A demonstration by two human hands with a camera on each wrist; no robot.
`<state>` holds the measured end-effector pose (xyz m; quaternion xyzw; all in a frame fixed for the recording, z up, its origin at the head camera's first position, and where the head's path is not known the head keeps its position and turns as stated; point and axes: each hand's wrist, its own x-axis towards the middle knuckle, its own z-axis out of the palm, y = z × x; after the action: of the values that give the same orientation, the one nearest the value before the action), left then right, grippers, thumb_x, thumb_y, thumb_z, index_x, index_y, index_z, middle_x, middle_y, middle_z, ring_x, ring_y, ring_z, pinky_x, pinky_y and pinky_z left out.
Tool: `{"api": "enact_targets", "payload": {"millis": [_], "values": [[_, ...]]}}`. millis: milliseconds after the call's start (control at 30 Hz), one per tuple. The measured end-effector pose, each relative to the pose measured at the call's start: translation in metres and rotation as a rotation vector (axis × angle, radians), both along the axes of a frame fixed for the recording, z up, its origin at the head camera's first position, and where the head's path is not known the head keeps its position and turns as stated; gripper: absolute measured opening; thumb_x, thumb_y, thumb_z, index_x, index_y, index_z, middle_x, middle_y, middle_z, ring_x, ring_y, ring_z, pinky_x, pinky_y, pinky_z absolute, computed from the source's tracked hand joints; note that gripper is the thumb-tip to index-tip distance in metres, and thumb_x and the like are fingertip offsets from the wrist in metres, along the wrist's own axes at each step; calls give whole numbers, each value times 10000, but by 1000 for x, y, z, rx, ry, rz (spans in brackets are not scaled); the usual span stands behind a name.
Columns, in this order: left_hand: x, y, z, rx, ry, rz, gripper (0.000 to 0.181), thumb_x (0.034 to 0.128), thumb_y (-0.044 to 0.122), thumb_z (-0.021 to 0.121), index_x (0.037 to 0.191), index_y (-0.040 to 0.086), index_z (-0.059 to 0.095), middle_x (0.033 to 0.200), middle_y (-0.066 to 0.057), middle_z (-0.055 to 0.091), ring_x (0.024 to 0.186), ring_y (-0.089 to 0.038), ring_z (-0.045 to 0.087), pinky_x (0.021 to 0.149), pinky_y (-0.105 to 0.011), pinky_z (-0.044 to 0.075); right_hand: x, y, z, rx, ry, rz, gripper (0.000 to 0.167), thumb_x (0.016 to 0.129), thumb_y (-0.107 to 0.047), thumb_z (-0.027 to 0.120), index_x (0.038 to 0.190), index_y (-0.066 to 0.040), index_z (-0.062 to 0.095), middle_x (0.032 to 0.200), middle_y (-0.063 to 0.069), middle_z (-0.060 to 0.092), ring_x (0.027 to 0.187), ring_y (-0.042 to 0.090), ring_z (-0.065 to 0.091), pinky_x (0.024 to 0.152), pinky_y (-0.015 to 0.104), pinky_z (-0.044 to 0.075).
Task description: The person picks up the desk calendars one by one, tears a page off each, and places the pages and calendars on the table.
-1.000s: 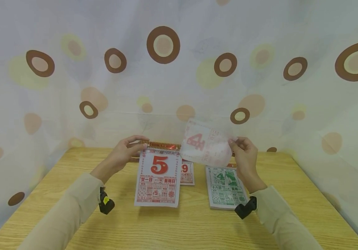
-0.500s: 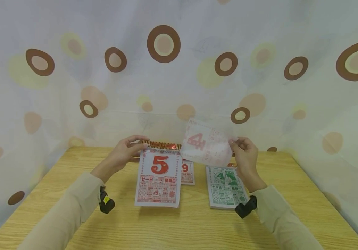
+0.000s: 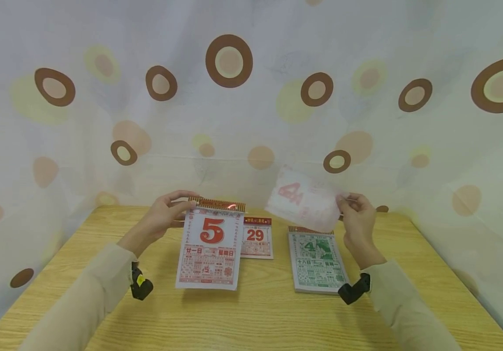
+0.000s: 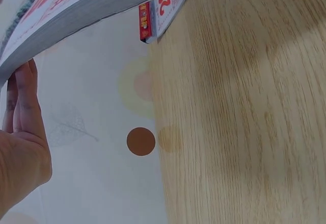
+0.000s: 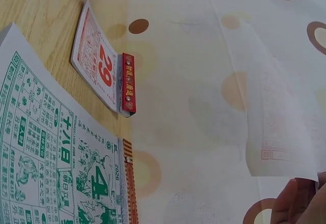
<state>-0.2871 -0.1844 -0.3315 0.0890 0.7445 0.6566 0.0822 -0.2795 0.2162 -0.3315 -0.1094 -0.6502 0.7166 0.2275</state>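
Note:
My left hand (image 3: 165,213) grips a thick tear-off calendar (image 3: 209,253) by the left end of its gold-striped top strip, thumb in front and fingers behind. The calendar is held up above the table and shows a red 5. In the left wrist view its page edges (image 4: 91,18) lie over the fingers. My right hand (image 3: 358,217) pinches a thin loose sheet (image 3: 304,201) at one corner. A red 4 shows on this sheet, which is tilted in the air apart from the calendar. The right wrist view has the sheet (image 5: 280,127) above the fingertips.
A small calendar (image 3: 256,240) with a red 29 lies on the wooden table (image 3: 264,317) behind the held one. To the right lies a thick calendar (image 3: 317,261) with a green 4. A patterned cloth (image 3: 181,122) hangs behind and at both sides.
The held calendar has moved left with my left hand, uncovering more of the small 29 calendar. My right hand and the loose sheet have moved right, away from it.

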Motion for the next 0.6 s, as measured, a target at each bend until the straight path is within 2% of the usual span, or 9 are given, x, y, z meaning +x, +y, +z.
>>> {"api": "enact_targets", "payload": {"millis": [67, 233, 400, 600], "values": [[-1, 0, 0, 2, 3, 7, 423, 872, 279, 618, 1235, 99, 495, 991, -17, 643, 825, -166, 672, 765, -349, 557, 1, -1, 0, 10, -4, 13, 129, 858, -100, 621, 953, -38, 561, 717, -93, 558, 642, 39, 511, 527, 153, 480], [-4, -2, 1, 3, 12, 52, 455, 874, 290, 613, 1268, 104, 482, 956, 20, 655, 827, -145, 671, 768, -328, 556, 5, -7, -3, 112, 6, 35, 139, 872, -126, 607, 964, -40, 546, 734, -90, 520, 650, 49, 493, 539, 161, 478], [-8, -5, 3, 21, 15, 104, 498, 864, 295, 626, 1287, 95, 456, 910, 58, 666, 809, -130, 674, 753, -296, 558, 8, -14, -8, 221, 65, 48, 146, 877, -126, 603, 971, -24, 555, 773, -97, 563, 644, 40, 498, 543, 150, 463], [-13, -10, 5, 36, 11, 160, 503, 855, 299, 636, 1275, 99, 445, 861, 80, 678, 765, -119, 679, 709, -265, 561, 10, -20, -13, 324, 131, 64, 181, 868, -129, 618, 970, 15, 579, 827, -34, 605, 629, 29, 519, 550, 151, 463]]}}
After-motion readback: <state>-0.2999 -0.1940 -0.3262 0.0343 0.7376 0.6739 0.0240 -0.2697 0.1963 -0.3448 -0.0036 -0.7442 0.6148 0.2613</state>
